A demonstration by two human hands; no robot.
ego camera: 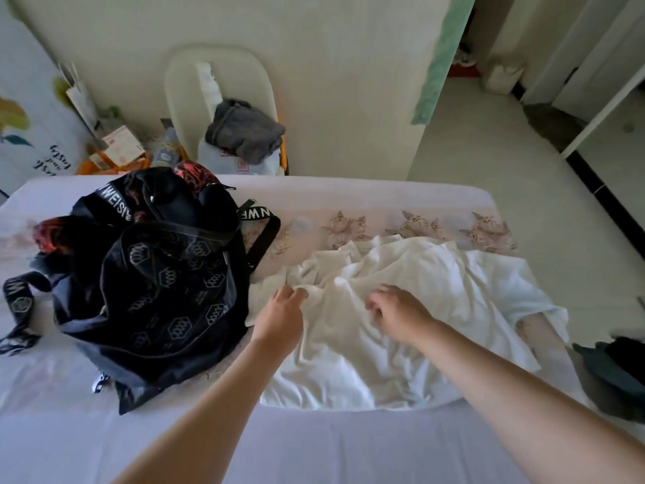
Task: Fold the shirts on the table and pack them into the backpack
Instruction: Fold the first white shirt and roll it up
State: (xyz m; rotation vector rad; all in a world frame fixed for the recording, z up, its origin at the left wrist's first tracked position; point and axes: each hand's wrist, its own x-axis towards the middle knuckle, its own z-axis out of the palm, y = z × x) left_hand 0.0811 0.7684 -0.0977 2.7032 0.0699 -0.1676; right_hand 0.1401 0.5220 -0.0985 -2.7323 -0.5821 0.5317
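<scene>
On the white-covered table (314, 445), the crumpled white cotton shirt (412, 274) sprawled left-to-right beside the black patterned fabric backpack (157, 274). I saw the left hand (281, 317) at its backpack-side edge and the right hand (398, 314) mid-cloth. The 2 hands' fingers were curled, their grip unclear.

White capitals on the backpack (150, 274) straps: we read "WEIS" on the upper strap (115, 204), "N WE" on the right strap (256, 214) and "WE" on the left strap (17, 291). We cannot read the black cursive lettering on the left-hand panel (52, 158).
</scene>
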